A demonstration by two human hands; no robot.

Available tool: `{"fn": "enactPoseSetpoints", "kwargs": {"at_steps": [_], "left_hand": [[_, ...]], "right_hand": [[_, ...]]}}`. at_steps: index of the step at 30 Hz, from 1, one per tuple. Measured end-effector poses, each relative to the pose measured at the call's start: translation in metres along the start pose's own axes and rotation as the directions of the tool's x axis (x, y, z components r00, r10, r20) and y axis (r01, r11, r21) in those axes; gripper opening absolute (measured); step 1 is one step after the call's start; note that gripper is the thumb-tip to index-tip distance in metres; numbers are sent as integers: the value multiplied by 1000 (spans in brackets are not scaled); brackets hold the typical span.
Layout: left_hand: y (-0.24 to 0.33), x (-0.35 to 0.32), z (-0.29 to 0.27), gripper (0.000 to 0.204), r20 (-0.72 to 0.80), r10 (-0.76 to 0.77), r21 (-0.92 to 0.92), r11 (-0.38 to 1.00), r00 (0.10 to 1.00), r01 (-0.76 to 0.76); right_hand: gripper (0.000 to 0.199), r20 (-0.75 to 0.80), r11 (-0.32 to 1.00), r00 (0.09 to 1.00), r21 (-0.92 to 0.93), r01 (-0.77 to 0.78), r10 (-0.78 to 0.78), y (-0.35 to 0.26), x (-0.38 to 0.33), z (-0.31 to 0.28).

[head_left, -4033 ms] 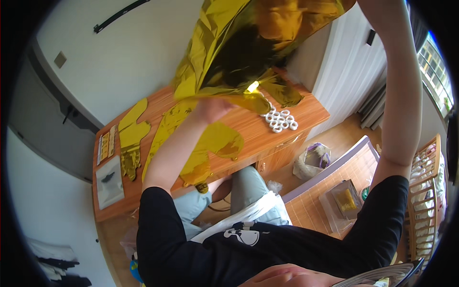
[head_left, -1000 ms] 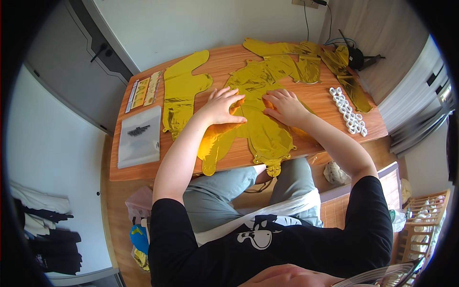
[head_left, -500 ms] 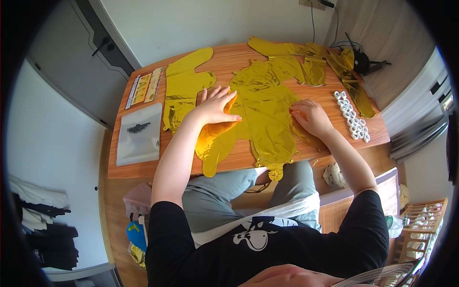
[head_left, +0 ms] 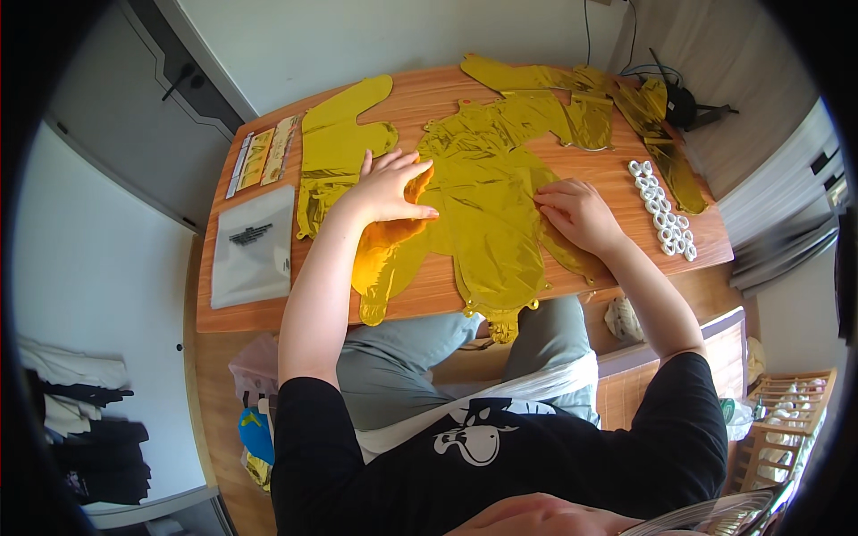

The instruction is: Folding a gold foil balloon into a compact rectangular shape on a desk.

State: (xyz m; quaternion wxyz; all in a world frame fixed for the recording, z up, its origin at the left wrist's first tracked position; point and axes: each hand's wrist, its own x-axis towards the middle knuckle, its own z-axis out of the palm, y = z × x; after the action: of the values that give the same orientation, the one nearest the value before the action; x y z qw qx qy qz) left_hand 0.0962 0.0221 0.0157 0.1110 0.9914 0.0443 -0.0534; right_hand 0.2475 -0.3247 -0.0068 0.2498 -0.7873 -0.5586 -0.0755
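A flat, uninflated gold foil balloon [head_left: 487, 214] lies spread on the wooden table [head_left: 429, 98], its lower end hanging over the near edge. My left hand [head_left: 389, 188] rests flat on its left part, fingers spread. My right hand [head_left: 576, 213] presses on its right edge with fingers curled. More gold foil balloons lie around it: one at the left [head_left: 335, 152] and others at the far right [head_left: 581, 103].
A clear plastic bag [head_left: 253, 246] and a strip of sticker sheets [head_left: 261, 156] lie at the table's left. A chain of white plastic rings [head_left: 661, 219] sits at the right. A dark object with cables [head_left: 684, 105] is at the far right corner. Clothes and bags lie on the floor.
Four seconds ago I held the gold balloon up in the air; now it lies flat on the table. Over the last second my hands slid apart across it, smoothing it.
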Motion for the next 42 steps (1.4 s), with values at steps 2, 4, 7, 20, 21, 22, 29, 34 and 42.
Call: {"fn": "enactPoseSetpoints", "kwargs": {"at_steps": [2,4,7,20,21,22,29,34,42], "left_hand": [[-1,-1,0,105,-4,0,-1,1000,1000,0],[1,-1,-1,103,-4,9,6,1000,1000,-8],[6,0,-3,97,8,-24,-12,1000,1000,24],[16,17,26,100,-102,76,74,995,992,-68],[15,17,25,101,-102,95,78,993,990,-87],[15,17,24,102,-101,114,83,991,988,-106],[12,21,25,101,-118,111,94,990,987,-100],[10,22,26,103,-126,101,85,992,987,-90],[5,23,30,107,-145,122,76,991,982,-111]], "right_hand": [[23,8,1000,1000,11,-19,19,-3,1,0],[24,10,1000,1000,8,-24,24,-4,2,0],[24,11,1000,999,3,-31,31,-2,1,0],[24,11,999,999,12,-53,53,1,2,1],[24,12,998,998,13,-54,54,2,2,1],[24,16,998,998,17,-57,57,3,3,2],[24,27,998,998,35,-53,52,4,3,1],[24,20,999,999,23,-50,49,3,3,1],[23,26,999,999,18,-47,46,2,2,0]]}}
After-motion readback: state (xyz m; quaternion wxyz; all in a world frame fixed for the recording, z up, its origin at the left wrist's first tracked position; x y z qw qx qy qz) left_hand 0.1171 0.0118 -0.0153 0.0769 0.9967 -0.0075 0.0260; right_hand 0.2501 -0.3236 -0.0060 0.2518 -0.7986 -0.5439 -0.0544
